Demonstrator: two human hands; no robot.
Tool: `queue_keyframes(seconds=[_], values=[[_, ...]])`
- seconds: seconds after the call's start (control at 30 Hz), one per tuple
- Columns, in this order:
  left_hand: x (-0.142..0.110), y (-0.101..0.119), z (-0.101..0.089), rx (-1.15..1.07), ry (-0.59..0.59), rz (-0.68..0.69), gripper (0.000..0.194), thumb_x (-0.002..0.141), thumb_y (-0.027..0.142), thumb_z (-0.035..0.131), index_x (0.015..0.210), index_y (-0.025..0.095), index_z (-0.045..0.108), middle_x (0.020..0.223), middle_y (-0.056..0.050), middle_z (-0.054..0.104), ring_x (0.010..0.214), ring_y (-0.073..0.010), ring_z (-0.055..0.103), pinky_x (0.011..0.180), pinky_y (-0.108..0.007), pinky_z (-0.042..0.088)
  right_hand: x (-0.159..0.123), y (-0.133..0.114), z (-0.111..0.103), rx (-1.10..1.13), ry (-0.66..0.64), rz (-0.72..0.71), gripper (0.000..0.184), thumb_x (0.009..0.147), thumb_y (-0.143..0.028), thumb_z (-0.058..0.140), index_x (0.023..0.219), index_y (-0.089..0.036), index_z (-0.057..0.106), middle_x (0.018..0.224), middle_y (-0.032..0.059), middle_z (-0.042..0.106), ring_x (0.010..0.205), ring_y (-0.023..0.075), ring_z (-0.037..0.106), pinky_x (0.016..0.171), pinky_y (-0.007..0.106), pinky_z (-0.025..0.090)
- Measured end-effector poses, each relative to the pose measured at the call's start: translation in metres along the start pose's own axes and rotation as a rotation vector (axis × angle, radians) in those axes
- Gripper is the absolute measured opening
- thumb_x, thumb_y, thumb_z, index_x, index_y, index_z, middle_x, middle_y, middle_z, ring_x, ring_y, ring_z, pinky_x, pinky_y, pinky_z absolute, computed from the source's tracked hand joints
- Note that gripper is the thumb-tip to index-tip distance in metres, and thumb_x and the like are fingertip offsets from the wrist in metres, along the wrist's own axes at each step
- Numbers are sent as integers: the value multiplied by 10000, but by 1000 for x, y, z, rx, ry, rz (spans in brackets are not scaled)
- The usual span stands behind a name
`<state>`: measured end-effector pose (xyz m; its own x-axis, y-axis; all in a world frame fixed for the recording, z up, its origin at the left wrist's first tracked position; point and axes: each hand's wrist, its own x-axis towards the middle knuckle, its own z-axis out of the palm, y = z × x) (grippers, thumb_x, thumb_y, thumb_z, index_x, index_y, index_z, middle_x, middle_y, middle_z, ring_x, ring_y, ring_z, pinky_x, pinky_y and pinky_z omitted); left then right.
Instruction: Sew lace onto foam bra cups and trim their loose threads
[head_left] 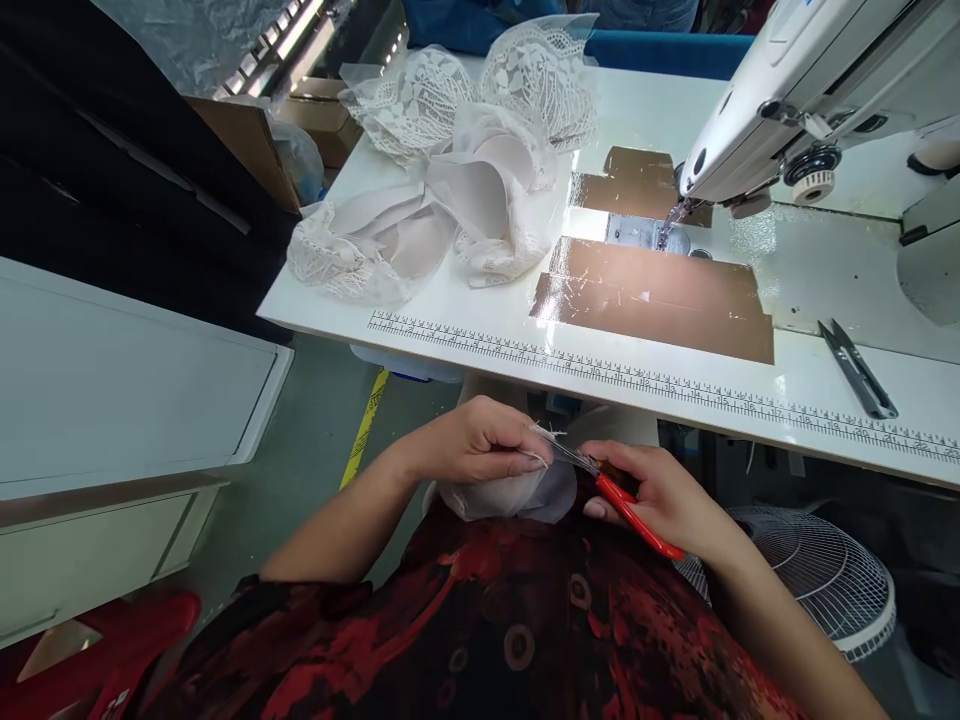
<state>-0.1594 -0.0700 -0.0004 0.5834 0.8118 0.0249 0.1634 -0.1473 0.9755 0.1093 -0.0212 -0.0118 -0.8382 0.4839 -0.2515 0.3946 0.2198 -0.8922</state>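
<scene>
Nearest, my red-and-black patterned shirt [480, 640] fills the bottom. From the left, lace-trimmed bra cups [536, 85] lie heaped on the white sewing table [322, 312], apparently kept within reach. Below its edge, over my lap, my left hand [480, 440] pinches the edge of a pale fabric cup [491, 498] between thumb and fingers, likely to steady it beside the blades. My right hand [667, 495] is curled around red-handled scissors [630, 515], tips towards that edge; I cannot tell whether the blades are parted. Farther right are a sewing machine [780, 90] and thread snips [855, 365].
</scene>
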Motion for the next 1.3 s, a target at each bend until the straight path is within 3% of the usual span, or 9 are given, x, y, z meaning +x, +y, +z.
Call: queue_keyframes(seconds=[0.43,0.7,1.03,1.2,1.3], values=[[-1,-4,2,22,-20,62,243,930,210,558,1099,161,727,1010,-123,733,918,-184,674,810,-252,505,8,-8,0,-61,-26,-36,260,833,-422,676,1001,-236,608,879,1,654,770,168,583,695,240,445],[0,-3,1,15,-47,43,245,944,245,541,1065,139,726,983,-127,730,896,-174,668,806,-236,502,5,-2,3,-42,-36,-73,197,876,-374,642,994,-222,600,881,0,646,759,139,568,696,214,419],[3,-2,3,14,-48,60,228,940,235,545,1051,147,724,968,-113,728,898,-165,679,810,-224,510,2,15,11,-108,44,-130,201,871,-376,649,959,-198,616,767,2,636,649,121,540,613,202,385],[8,1,4,-40,-25,64,209,932,229,557,1011,138,729,1016,-126,731,973,-186,688,876,-241,519,-1,24,18,36,165,-32,274,850,-445,647,957,-192,650,758,3,650,646,131,562,611,206,423],[5,-1,8,-66,36,25,178,913,234,587,985,134,714,991,-115,728,952,-182,684,861,-243,514,-5,36,18,39,122,109,352,855,-481,616,1059,-197,661,800,18,685,698,165,609,632,231,454]])
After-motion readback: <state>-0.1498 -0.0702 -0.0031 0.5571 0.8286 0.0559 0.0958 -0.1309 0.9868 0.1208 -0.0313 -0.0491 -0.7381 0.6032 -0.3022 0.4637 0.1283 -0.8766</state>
